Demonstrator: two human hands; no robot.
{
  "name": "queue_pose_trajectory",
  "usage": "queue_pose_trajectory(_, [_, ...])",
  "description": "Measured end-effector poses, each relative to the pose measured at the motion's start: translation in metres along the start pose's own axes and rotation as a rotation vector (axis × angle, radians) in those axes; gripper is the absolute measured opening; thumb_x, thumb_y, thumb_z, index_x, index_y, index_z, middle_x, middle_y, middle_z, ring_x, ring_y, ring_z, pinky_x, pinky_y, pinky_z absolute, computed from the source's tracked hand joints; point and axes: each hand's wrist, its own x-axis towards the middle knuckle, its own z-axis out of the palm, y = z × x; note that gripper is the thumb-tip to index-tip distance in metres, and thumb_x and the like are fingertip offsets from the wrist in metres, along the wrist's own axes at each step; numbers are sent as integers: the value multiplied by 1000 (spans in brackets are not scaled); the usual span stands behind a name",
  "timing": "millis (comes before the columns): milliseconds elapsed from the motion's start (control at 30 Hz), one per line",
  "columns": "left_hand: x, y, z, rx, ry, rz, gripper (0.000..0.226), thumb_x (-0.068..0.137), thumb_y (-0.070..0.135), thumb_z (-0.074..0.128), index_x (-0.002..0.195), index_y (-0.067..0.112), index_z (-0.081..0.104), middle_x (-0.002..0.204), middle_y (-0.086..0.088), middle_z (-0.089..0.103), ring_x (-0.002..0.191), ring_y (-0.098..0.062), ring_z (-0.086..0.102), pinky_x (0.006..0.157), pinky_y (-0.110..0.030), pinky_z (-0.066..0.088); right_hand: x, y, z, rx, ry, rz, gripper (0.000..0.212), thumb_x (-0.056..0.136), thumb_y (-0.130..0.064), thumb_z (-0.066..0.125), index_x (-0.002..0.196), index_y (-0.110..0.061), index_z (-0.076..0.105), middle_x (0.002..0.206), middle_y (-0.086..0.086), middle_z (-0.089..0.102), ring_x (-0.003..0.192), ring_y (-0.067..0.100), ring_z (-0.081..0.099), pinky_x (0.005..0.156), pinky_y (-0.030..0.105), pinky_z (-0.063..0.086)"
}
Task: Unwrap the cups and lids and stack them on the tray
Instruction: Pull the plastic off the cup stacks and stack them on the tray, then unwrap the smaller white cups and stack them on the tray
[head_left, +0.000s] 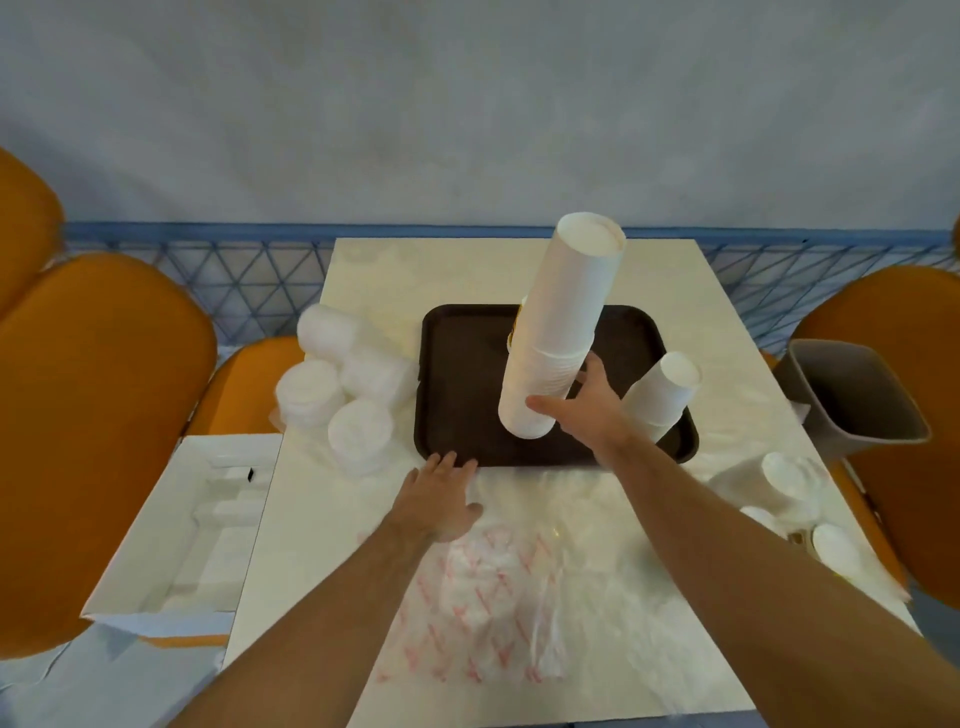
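A tall stack of white paper cups (558, 322) stands upside down on the dark brown tray (457, 374), leaning slightly right. My right hand (584, 405) grips its lower end, thumb in front and fingers behind. A shorter stack of cups (662, 392) leans at the tray's right edge. My left hand (441, 493) lies flat on the table at the tray's near edge, fingers straight. Wrapped stacks of white lids (343, 395) lie left of the tray. More wrapped cups (789, 488) lie at the table's right side.
Loose plastic wrap with red print (493, 603) covers the near part of the table. A grey bin (852, 395) stands to the right. An open white cardboard box (192, 525) sits to the left. Orange seats (98, 395) flank the table.
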Motion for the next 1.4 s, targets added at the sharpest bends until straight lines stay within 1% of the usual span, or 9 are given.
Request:
queue_pose_trajectory(200, [7,0,10,8,25,-7,70,101,47,42,158,28,8,167,-4,4,153,-27,1,123,-44,11,13,-6,19,-34,-16,-54,99,76,-27,86,153,-22,24,140,-1,51,121,19,50,98,36,46])
queue_pose_trajectory(500, [5,2,7,2,13,-5,67,103,45,39,158,30,5,167,-2,0,153,-25,-3,124,-44,9,27,-31,33,-282,-126,-39,94,75,-4,81,151,-21,28,144,10,44,127,32,50,103,48,50])
queue_pose_trajectory(600, [6,1,8,4,20,2,66,103,45,39,158,30,4,167,-2,-1,153,-25,-4,124,-44,9,43,-44,8,-461,42,-113,72,83,-1,69,146,-19,41,142,11,37,118,34,56,99,45,50])
queue_pose_trajectory(700, [6,0,10,5,21,1,67,103,44,38,158,30,3,167,-2,-2,153,-25,-6,123,-44,8,71,-60,-5,-589,111,-229,71,86,-9,74,147,-25,41,148,8,34,118,33,58,93,42,52])
queue_pose_trajectory(833, [6,-1,14,-2,34,1,67,103,44,39,158,31,2,167,0,-3,153,-24,-7,123,-44,7,160,-43,8,-747,-87,-265,88,81,-37,79,151,-50,27,164,-5,21,138,29,45,100,49,50])
queue_pose_trajectory(967, [6,-2,17,-7,39,4,67,104,43,39,158,33,2,167,1,-4,153,-23,-8,123,-44,5,274,19,25,-870,-234,-297,75,66,-65,74,133,-58,43,141,-9,50,115,30,63,86,55,57])
queue_pose_trajectory(1100, [7,-3,17,-24,44,15,66,104,42,39,158,32,2,167,0,-5,153,-24,-9,124,-42,5,168,-40,11,-936,-214,-202,37,87,-31,73,121,-41,61,123,1,59,102,30,65,84,48,59])
queue_pose_trajectory(1200, [6,-4,19,-12,64,30,66,104,42,38,158,32,2,167,0,-7,153,-24,-9,125,-41,5,111,-54,-6,-1034,-261,-135,53,89,-16,73,139,-22,56,138,8,56,120,32,60,96,46,55])
queue_pose_trajectory(1400, [6,-8,29,47,99,47,68,104,45,34,158,32,-6,166,-1,-14,152,-25,-14,123,-42,2,58,-32,-19,-1018,-246,-50,58,93,-16,71,146,-20,50,144,10,55,128,30,57,100,41,53])
